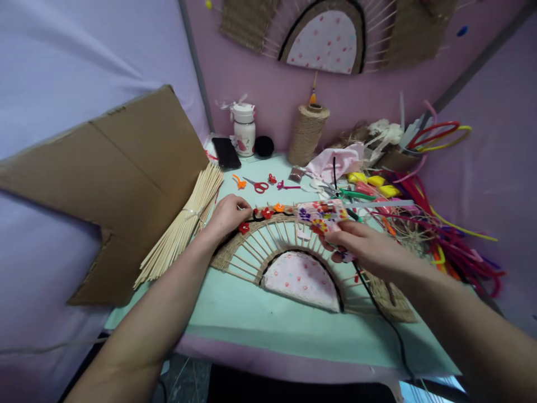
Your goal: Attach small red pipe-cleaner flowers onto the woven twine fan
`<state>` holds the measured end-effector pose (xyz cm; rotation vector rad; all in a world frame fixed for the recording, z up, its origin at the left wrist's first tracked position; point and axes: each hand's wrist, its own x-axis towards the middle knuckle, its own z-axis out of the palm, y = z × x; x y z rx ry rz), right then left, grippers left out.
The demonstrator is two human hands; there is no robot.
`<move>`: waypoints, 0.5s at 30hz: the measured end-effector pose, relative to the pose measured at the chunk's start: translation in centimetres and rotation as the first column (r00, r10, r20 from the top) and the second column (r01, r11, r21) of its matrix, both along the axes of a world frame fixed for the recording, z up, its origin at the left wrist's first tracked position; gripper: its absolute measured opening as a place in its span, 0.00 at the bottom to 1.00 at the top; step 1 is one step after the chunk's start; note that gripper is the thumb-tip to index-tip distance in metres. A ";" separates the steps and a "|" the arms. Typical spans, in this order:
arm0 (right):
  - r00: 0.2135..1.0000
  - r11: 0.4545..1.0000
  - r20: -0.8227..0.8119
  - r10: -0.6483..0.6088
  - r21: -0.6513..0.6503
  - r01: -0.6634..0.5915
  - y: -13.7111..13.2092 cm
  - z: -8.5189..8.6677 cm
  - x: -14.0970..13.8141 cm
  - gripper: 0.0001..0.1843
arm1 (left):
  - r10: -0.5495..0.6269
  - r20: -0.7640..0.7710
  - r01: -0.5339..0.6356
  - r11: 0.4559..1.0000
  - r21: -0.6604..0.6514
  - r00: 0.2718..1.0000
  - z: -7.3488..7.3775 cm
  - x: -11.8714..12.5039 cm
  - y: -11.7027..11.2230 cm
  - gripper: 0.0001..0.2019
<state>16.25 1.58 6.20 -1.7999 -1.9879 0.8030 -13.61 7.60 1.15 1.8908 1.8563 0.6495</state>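
A patterned hot glue gun is in my right hand, fingers wrapped round its handle. A glue stick juts from its back and a black cord runs down from it. Its nozzle points left over a half-round woven fan, which lies on the table. My left hand is closed in a pinch at the fan's upper left rim; what it pinches is too small to make out. Beside those fingertips, a red flower and an orange flower sit along the dark rim, with another red flower lower down.
Bundled pale sticks and a cardboard sheet stand left. Behind the fan are red scissors, a phone, a white bottle and a twine spool. Coloured pipe cleaners crowd the right. A similar fan hangs on the wall.
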 end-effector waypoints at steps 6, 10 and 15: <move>0.945 0.916 -0.326 0.035 -0.367 -0.161 2.2 -0.2 -5.3 0.15 | 0.046 -0.104 -0.055 0.995 -0.087 0.993 0.4 1.0 -0.1 0.11; 0.934 0.893 -0.350 0.064 -0.397 -0.210 3.1 -2.0 -5.8 0.13 | 0.073 -0.176 -0.099 0.985 -0.141 0.982 0.6 1.5 -0.3 0.10; 0.945 0.891 -0.309 0.105 -0.394 -0.227 3.6 -2.4 -6.7 0.13 | 0.094 -0.185 -0.124 0.979 -0.159 0.978 0.2 1.5 -0.5 0.09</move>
